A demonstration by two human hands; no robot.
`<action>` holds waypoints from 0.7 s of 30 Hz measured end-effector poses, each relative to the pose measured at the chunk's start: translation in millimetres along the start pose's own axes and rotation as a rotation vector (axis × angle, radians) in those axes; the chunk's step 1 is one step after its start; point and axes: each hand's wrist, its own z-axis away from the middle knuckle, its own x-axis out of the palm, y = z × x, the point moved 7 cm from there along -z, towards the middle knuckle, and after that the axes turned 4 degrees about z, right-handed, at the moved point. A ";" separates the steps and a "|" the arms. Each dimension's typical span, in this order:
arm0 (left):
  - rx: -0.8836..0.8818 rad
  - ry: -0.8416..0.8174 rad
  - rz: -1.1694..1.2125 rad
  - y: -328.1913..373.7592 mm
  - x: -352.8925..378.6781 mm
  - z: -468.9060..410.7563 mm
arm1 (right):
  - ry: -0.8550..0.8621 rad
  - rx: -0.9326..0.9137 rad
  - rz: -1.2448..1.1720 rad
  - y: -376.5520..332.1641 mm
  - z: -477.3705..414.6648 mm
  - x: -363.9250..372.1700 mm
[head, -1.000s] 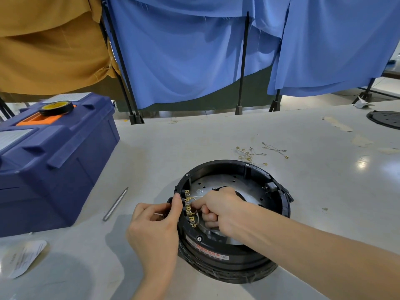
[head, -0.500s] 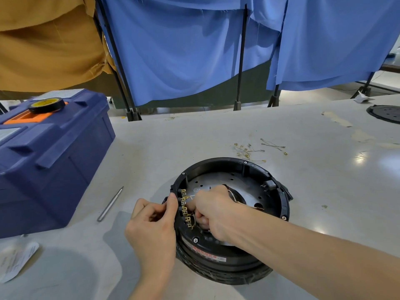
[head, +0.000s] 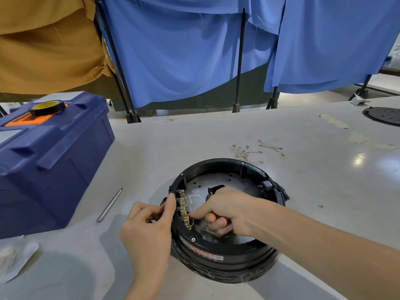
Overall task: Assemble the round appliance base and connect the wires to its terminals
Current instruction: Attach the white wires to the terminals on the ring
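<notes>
- Base (head: 225,162): black, round, open side up, flat on table (head: 324,191), near front edge, centre-right of view. Grey metal plate w/ holes inside. Red label (head: 202,251) on its near outer wall.
- Terminals (head: 185,210): row of small brass tabs along inner left wall of base, running front to back.
- Wire (head: 195,199): thin, white, loops from the terminals over the plate twd R hand.
- L hand (head: 147,226): outside base on its left, one digit laid straight up along the rim just beside the terminals, other fingers curled vs outer wall; it grips the rim.
- R hand (head: 225,213): inside base, forearm crossing over near-right rim. Fingers curled tight, thumb + index tip pinched right at the terminals, mid-row. Wire runs into the pinch; the wire end itself is hidden by fingertips.
- Hands close, only rim + terminals between them.
- Toolbox (head: 54,169): dark blue, shut, on table left of base, well apart. Orange inset on lid, black/yellow tape roll (head: 47,107) on top.
- Metal pin (head: 109,205): lies on table btwn toolbox and base, touching neither.
- Loose wires (head: 249,151): small pile w/ brass ends, on table just behind base.
- Black disc (head: 383,116): far right edge of table, partly cut off.
- Plastic bag (head: 15,260): clear-white, front-left corner of table.
- Bkgd: blue cloth (head: 184,50) hung on black stands, mustard cloth (head: 47,40) at left.
</notes>
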 end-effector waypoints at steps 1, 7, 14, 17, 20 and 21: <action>0.000 -0.003 -0.001 0.2 -0.4 0.5 | -0.022 0.001 -0.008 0.8 -0.7 3.1; 0.012 -0.025 -0.021 4.2 -0.9 1.0 | 0.025 -0.044 -0.033 -1.1 -3.9 9.5; -0.034 -0.097 -0.019 5.1 -6.3 1.2 | 0.147 -0.096 0.016 -3.5 -2.9 -1.0; -0.027 -0.078 -0.025 9.4 -5.8 5.0 | 0.184 -0.119 0.040 -3.6 -1.7 -2.9; -0.024 -0.047 -0.010 11.5 -8.3 10.6 | 0.204 -0.129 0.040 -4.9 0.2 -1.6; -0.021 -0.028 -0.003 11.9 -10.9 13.2 | 0.198 -0.128 0.031 -4.8 -0.2 -1.1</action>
